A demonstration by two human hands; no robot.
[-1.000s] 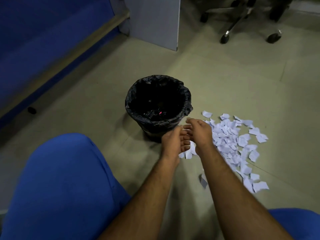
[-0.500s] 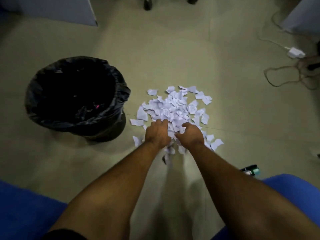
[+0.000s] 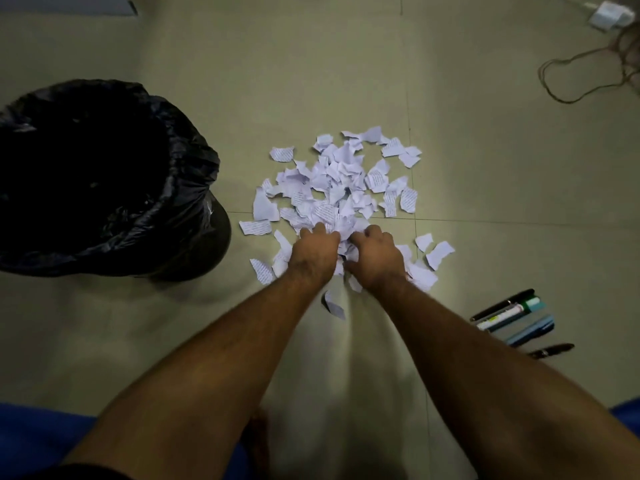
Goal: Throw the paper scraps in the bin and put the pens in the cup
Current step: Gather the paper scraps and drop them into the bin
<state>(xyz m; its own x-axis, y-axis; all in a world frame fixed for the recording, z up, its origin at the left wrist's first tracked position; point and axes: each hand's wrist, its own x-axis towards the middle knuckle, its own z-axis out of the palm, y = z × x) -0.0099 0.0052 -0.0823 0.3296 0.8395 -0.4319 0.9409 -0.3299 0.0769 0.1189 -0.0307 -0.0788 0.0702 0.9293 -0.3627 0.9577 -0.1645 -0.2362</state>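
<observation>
A heap of white paper scraps with printed text lies on the beige floor in the middle of the head view. My left hand and my right hand sit side by side on the near edge of the heap, fingers curled down around a bunch of scraps between them. A bin lined with a black bag stands to the left of the heap. Several pens lie together on the floor at the right, near my right forearm. No cup is in view.
A loose cable and a white plug adapter lie at the far right. My blue-clad knees fill the bottom corners. Bare floor stretches beyond the heap.
Both hands went from hovering by the bin rim down onto the heap's near edge and have closed in on scraps. The view has swung right, so the pens show fully.
</observation>
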